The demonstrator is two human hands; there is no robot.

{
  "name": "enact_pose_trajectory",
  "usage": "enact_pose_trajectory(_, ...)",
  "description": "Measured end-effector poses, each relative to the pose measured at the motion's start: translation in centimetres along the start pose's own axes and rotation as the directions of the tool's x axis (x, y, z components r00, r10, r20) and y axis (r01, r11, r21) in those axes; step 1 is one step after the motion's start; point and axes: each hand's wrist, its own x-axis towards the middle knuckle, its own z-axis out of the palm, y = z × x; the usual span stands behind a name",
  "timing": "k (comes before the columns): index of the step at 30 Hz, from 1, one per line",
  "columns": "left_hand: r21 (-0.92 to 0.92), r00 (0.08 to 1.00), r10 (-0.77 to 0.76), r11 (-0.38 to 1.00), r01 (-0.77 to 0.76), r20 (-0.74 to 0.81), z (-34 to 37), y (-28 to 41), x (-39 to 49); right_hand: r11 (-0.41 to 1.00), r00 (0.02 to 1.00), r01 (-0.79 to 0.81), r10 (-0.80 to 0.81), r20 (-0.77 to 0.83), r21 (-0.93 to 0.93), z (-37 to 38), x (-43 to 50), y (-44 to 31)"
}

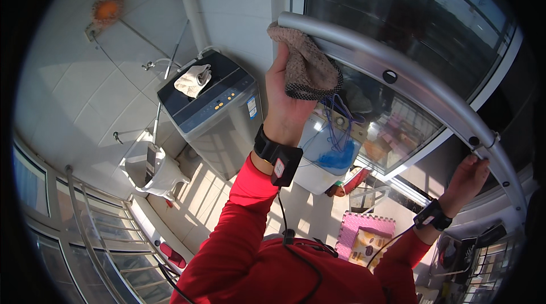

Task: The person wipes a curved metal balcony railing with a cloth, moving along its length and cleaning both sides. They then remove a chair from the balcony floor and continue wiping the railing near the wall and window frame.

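Observation:
My left hand (286,86) is raised, gripping a brown fluffy cloth (313,63) with a black-and-white checked edge. The cloth lies against the underside of a silver metal rail (384,48), near its far left end. Lower on the right, my right hand (471,174) has its fingertips closed on the rail's lower edge, near a joint. Round holes run along the rail, which looks curved in this wide view. The cloth hides part of the left fingers.
A top-loading washing machine (217,120) bears a pale cloth (193,81). Beyond my left hand, hangers (337,120) hang before another washing machine (318,163). A white mop sink (160,176) stands left, glass doors (401,9) behind the rail. Below lie a pink foam mat (347,225) and red slipper (172,256).

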Motion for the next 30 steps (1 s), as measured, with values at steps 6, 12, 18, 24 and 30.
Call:
enact_pose_trajectory(6,0.445,0.952,0.245,0.843,-0.303,0.184,-0.5,-1.1,1.3,0.999,1.0,-0.002,0.003,0.014,-0.049,0.6,-0.3,0.0)
enact_pose_trajectory(12,0.317,0.934,0.346,0.879,-0.355,0.088,-1.0,-1.1,2.0,0.999,0.999,-0.039,0.04,-0.024,0.024,1.2,-0.5,0.0)
enact_pose_trajectory(18,0.305,0.934,0.357,0.892,-0.335,-0.021,-0.4,-2.9,1.1,0.999,1.0,-0.027,0.026,0.016,0.023,1.9,-0.5,-0.4)
enact_pose_trajectory(24,0.258,0.952,0.308,0.919,-0.297,-0.002,-0.4,-1.1,1.0,0.999,0.999,-0.039,0.039,-0.027,-0.009,2.4,-0.9,-0.5)
enact_pose_trajectory(30,0.175,0.952,0.304,0.939,-0.295,-0.028,-0.3,-4.2,0.6,0.999,0.998,-0.043,0.044,-0.051,0.024,2.0,-0.9,-0.2)
